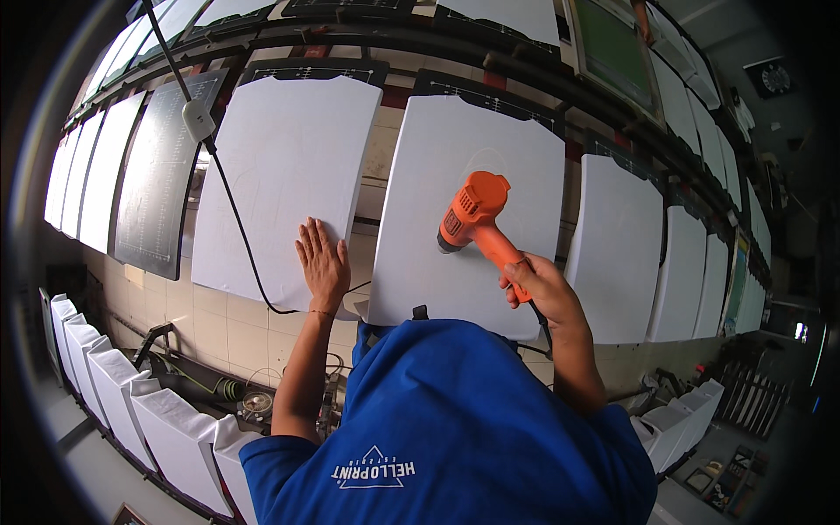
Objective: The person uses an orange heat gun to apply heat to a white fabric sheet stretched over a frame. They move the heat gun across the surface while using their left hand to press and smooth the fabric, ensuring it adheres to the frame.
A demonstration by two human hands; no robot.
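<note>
An orange heat gun [481, 214] is gripped by its handle in my right hand [541, 284]. Its dark nozzle points down and left, close above the white shirt fabric [420, 175] stretched over the board in front of me. My left hand [322, 262] lies flat, fingers extended, on the white fabric [280, 149] of the neighbouring board to the left. A black power cord [234, 206] with a white inline connector [198, 121] hangs down at the left and crosses that board. Another cord [544, 328] leaves the bottom of the gun's handle.
Several more white-covered boards [612, 245] line up to the right. On the left stands a bare dark board [166, 175] with ruler marks. Dark rails [429, 45] run behind. A green screen frame [612, 57] is at the far right, near another person's arm [643, 22]. White-covered boards [179, 429] hang at lower left.
</note>
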